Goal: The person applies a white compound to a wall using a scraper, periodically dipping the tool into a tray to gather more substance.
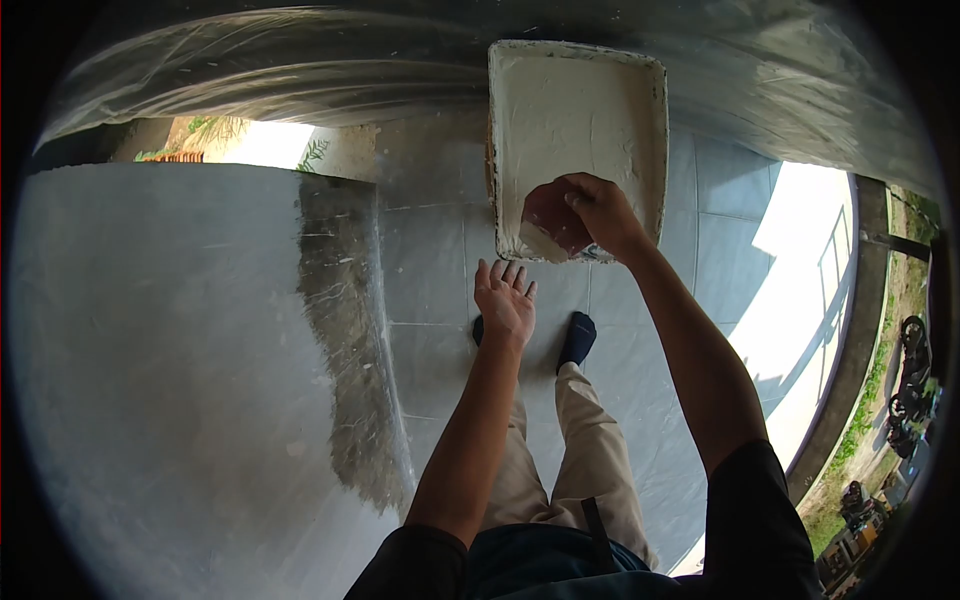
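Note:
My right hand (608, 214) grips a flat reddish-brown putty spreader (550, 212), its thumb lying across the face. A dab of pale filler (541, 242) clings to the spreader's lower edge. Both are over the near end of a rectangular tray (661, 120) with a crusted, smeared rim. Thick off-white filler (575, 110) covers the tray's bottom. Just short of the tray, my left hand (507, 303) is held palm up with fingers stretched and apart, holding nothing. White residue marks its fingers.
At left stands a grey wall (170, 330) with a darker rough strip (345, 350) along its edge. Plastic sheeting (300, 65) hangs behind the tray. Grey floor tiles (430, 260) lie around my feet. Beyond a low ledge (850, 370) at right, motorbikes (908, 385) stand outside.

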A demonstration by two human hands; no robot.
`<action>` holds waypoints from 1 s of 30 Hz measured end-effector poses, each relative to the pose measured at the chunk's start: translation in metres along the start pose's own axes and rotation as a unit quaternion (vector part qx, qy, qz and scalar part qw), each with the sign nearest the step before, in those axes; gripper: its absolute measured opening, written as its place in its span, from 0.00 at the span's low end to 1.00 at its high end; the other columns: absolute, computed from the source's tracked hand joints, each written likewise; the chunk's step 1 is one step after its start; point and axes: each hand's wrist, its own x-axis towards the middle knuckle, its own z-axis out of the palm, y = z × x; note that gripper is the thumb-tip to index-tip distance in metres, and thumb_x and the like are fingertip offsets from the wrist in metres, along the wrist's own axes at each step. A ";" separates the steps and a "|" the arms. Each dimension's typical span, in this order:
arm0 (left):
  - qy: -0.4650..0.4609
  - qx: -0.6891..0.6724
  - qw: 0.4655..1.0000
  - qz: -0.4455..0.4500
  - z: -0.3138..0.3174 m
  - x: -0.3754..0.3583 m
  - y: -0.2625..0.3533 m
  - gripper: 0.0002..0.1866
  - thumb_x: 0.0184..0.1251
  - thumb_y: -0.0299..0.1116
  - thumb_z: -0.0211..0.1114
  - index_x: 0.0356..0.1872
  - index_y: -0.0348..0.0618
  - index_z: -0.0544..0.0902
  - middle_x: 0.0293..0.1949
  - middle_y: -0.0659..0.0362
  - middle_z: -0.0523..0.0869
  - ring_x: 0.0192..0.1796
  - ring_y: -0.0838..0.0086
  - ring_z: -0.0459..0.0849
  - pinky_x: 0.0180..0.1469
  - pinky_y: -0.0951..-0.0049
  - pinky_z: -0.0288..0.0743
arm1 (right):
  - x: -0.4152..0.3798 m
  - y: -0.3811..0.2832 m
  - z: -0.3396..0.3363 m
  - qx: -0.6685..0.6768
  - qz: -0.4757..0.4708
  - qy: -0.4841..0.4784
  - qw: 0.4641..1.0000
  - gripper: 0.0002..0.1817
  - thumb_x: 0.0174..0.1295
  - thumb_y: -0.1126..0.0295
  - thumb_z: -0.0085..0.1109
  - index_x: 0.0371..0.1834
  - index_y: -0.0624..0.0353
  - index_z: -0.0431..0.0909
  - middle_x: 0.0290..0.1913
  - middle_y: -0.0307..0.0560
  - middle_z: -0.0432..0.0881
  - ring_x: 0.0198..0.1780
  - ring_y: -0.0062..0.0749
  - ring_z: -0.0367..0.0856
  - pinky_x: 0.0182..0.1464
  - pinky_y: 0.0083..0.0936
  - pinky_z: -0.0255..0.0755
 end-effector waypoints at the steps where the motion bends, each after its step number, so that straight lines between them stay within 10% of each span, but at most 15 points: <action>1: 0.022 0.016 0.999 0.022 0.001 -0.004 0.004 0.48 0.73 0.62 0.44 0.79 0.42 0.34 0.81 0.47 0.38 0.83 0.59 0.35 0.80 0.56 0.28 | -0.007 -0.010 -0.001 0.004 0.016 0.002 1.000 0.16 0.70 0.74 0.52 0.59 0.66 0.77 0.46 0.48 0.86 0.47 0.26 0.83 0.54 0.26 0.76; 22: 0.039 0.010 0.953 0.300 0.034 -0.169 0.125 0.40 0.75 0.55 0.48 0.79 0.43 0.48 0.79 0.50 0.53 0.81 0.57 0.50 0.79 0.50 0.41 | -0.084 -0.206 0.029 0.433 0.003 -0.203 0.878 0.17 0.68 0.80 0.48 0.59 0.67 0.70 0.55 0.54 0.78 0.57 0.41 0.80 0.64 0.41 0.74; 30: 0.084 0.134 0.831 0.534 0.012 -0.255 0.195 0.30 0.77 0.49 0.49 0.73 0.45 0.61 0.74 0.51 0.66 0.74 0.56 0.64 0.73 0.51 0.55 | -0.136 -0.290 0.093 0.479 -0.038 -0.289 0.828 0.17 0.70 0.79 0.44 0.61 0.67 0.66 0.59 0.57 0.75 0.60 0.43 0.78 0.64 0.43 0.75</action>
